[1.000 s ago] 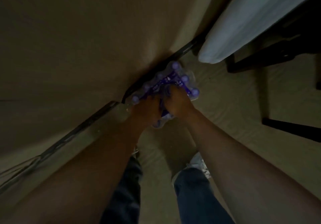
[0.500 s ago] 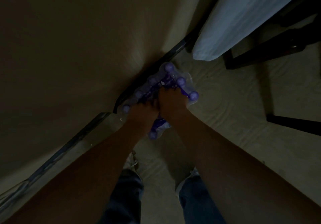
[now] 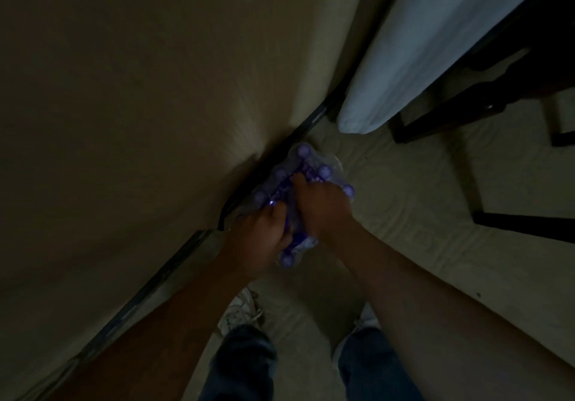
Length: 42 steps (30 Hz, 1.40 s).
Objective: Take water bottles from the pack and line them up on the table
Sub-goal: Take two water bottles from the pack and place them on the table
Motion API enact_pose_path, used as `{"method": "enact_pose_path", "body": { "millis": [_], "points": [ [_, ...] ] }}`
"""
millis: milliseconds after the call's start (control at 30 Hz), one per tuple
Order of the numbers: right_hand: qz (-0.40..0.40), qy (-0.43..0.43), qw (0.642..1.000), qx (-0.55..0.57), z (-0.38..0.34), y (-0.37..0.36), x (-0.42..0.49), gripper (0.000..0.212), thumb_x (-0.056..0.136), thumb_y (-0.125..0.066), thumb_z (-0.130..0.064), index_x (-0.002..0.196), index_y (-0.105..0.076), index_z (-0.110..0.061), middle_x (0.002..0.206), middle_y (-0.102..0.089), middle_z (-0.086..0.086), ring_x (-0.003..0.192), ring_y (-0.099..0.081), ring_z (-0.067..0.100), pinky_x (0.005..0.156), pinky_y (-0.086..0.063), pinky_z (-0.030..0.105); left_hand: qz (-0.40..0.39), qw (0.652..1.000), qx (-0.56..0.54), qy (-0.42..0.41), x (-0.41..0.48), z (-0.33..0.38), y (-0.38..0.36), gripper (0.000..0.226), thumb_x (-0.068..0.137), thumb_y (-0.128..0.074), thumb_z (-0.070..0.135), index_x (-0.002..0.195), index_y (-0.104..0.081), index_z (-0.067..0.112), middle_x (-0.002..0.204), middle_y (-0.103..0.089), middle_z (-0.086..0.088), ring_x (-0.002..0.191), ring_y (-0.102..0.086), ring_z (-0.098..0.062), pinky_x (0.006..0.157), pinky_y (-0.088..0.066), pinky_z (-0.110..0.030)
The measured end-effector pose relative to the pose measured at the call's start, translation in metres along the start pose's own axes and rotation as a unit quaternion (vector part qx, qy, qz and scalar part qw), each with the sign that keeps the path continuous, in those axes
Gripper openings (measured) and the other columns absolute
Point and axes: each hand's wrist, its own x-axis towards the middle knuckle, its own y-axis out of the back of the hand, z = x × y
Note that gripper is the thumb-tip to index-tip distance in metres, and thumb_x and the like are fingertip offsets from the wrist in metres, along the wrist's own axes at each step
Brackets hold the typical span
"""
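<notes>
A shrink-wrapped pack of water bottles (image 3: 306, 168) with purple caps and purple labels stands on the pale floor against the wall's dark baseboard. Both my hands are on top of it, close together. My left hand (image 3: 264, 232) grips the near left part of the pack's plastic wrap. My right hand (image 3: 320, 204) presses into the wrap at the middle, fingers curled into it. Several caps show around the hands; the middle of the pack is hidden under them. The scene is dim.
A beige wall (image 3: 140, 104) fills the left half, with a dark baseboard (image 3: 155, 279) along the floor. A white-covered table edge (image 3: 404, 67) hangs at upper right, dark furniture legs (image 3: 522, 229) beside it. My shoes (image 3: 239, 310) and jeans are below the pack.
The view has shifted slightly and my hands have worked a little further into the pack's wrap. The pack stays on the floor by the wall.
</notes>
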Motion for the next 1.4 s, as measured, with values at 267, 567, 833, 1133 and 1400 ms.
{"method": "enact_pose_path", "body": {
  "millis": [267,567,833,1133,1400],
  "points": [
    [-0.077,-0.040,0.993,0.077,-0.046,0.139,-0.047,0.031,0.093,-0.043,-0.030,0.120,-0.041,-0.016,0.109,-0.062,0.013,0.097,-0.061,0.035,0.072,-0.046,0.035,0.073,0.992,-0.106,-0.005,-0.039,0.047,0.138,0.027,0.074,-0.067,0.027,0.086,-0.056,0.006,0.077,-0.065,-0.016,0.068,-0.061,-0.033,0.058,-0.039,-0.027],
    [0.128,-0.044,0.991,0.004,-0.068,0.341,-0.107,0.033,0.088,-0.050,-0.043,0.092,-0.036,-0.014,0.083,-0.069,0.015,0.076,-0.064,0.039,0.051,-0.032,0.035,0.041,0.987,-0.069,-0.138,-0.044,0.158,0.315,0.027,0.078,-0.062,0.039,0.089,-0.042,0.025,0.081,-0.060,-0.001,0.075,-0.060,-0.026,0.062,-0.046,-0.033],
    [0.255,-0.107,0.961,-0.020,-0.013,0.497,-0.170,0.035,0.085,-0.051,-0.044,0.097,-0.044,-0.011,0.085,-0.068,0.015,0.077,-0.065,0.040,0.055,-0.033,0.037,0.097,0.952,-0.010,-0.291,-0.027,0.308,0.409,0.028,0.070,-0.064,0.032,0.075,-0.041,0.018,0.062,-0.049,0.007,0.054,-0.054,-0.027,0.047,-0.044,-0.035],
    [0.204,-0.137,0.962,0.121,0.139,0.565,-0.218,0.030,0.086,-0.056,-0.035,0.093,-0.042,-0.010,0.076,-0.056,0.011,0.070,-0.058,0.036,0.054,-0.044,0.038,-0.017,0.961,-0.067,-0.268,0.033,0.453,0.379,0.025,0.077,-0.067,0.022,0.090,-0.049,0.009,0.073,-0.055,-0.001,0.066,-0.054,-0.024,0.056,-0.034,-0.030],
    [0.161,-0.193,0.952,0.172,0.235,0.557,-0.221,0.036,0.088,-0.055,-0.034,0.106,-0.043,-0.006,0.095,-0.059,0.020,0.081,-0.060,0.038,0.058,-0.037,0.035,-0.011,0.963,-0.039,-0.268,0.102,0.499,0.336,0.022,0.080,-0.066,0.026,0.087,-0.047,0.018,0.076,-0.056,0.000,0.069,-0.056,-0.019,0.059,-0.041,-0.031]
  ]
}}
